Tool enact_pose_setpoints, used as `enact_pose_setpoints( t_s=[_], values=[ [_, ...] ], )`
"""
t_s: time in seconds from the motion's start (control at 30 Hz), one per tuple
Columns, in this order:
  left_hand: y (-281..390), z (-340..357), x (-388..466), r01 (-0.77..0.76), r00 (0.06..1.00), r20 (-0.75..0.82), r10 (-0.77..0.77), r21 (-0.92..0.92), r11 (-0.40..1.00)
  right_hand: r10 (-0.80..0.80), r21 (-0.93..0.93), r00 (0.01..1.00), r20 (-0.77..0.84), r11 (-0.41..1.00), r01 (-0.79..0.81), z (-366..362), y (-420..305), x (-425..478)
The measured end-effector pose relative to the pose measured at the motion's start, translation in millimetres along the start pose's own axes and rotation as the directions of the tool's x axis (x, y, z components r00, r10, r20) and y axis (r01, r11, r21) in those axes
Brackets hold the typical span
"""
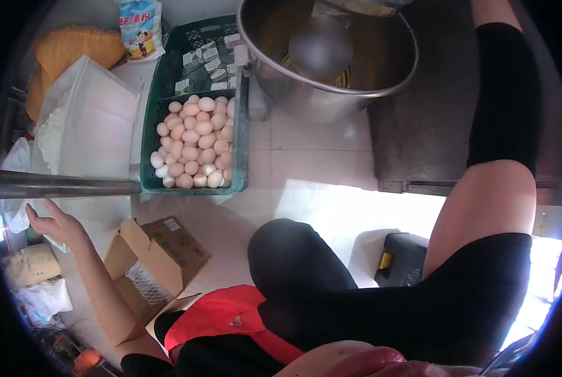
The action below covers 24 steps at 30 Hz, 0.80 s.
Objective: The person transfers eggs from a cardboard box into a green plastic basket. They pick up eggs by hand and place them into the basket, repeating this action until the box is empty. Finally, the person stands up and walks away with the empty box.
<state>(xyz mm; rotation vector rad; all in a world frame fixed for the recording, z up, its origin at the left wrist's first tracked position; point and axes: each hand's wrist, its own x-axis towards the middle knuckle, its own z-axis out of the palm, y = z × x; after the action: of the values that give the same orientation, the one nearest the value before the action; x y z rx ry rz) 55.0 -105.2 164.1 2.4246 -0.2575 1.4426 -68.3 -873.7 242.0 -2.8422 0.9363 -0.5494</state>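
Observation:
My left hand [62, 227] is raised at the left, below a metal bar [64, 184]. Its fingers are apart and nothing is in it. My right arm reaches up the right side in a black sleeve [504, 99], and its hand is out of view past the top edge. Before me stands a green plastic crate [241, 155] with many brown eggs [191, 137] in its near part and small cartons [210, 52] in its far part. To its right is a large stainless steel mixing bowl [318, 101]. A blurred round grey shape [321, 49] hides part of its inside.
A translucent bin [99, 122] with white powder stands left of the crate. Behind it are a printed flour bag [142, 30] and an orange cloth [81, 45]. An opened cardboard box [168, 249] lies on the tiled floor. A dark case [401, 259] sits below the dark tabletop [422, 141].

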Motion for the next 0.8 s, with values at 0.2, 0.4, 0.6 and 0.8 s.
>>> enact_pose_setpoints(
  t_s=[0.2, 0.4, 0.6, 0.8],
  values=[
    [45, -5, -21, 0.075, 0.995, 0.079, -0.055, -0.281, 0.957, -0.184, -0.014, 0.973, -0.137, 0.983, 0.184, -35, 14, -8],
    [71, -1, -71, 0.114, 0.972, 0.235, 0.012, -0.518, 0.848, -0.375, -0.1, 0.869, -0.321, 0.926, 0.363, -64, 28, -25],
    [71, -16, -117, 0.151, 0.913, 0.395, 0.102, -0.56, 0.815, -0.348, -0.377, 0.925, -0.155, 0.886, 0.27, -68, -8, -58],
    [98, -23, -130, 0.314, 0.827, 0.549, 0.122, -0.631, 0.71, -0.325, -0.444, 0.946, 0.009, 0.846, 0.295, -92, 26, -22]
  ],
)
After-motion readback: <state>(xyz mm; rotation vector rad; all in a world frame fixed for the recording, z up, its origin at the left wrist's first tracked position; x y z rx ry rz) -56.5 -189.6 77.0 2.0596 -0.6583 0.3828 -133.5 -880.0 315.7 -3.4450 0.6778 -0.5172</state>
